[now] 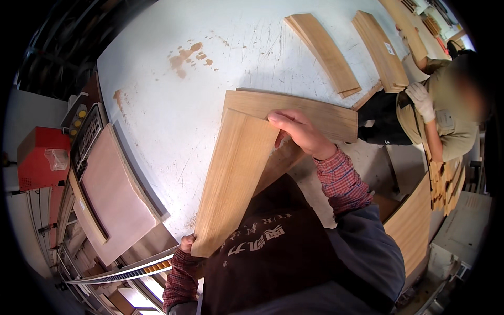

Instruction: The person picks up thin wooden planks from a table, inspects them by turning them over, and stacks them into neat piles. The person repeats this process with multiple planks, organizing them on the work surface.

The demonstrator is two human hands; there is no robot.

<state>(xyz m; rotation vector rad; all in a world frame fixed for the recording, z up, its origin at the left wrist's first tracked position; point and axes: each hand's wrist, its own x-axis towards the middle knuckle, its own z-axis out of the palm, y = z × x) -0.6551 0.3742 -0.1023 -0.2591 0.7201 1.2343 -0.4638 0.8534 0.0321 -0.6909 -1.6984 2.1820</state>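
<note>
The left hand [187,243] and right hand [298,131] are closed on opposite ends of a wooden plank [233,178], before the dark apron [302,239] beside the table [157,131]. Seemingly a handling step; shifting it likely calls for supporting both ends.

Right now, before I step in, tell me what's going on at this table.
A person is holding a plank in both hands: the left hand at its lower end, the right hand at its upper corner. Another board shows behind it, partly covered. Two stacks lie farther off on the white table. A co-worker is at the right.
</note>
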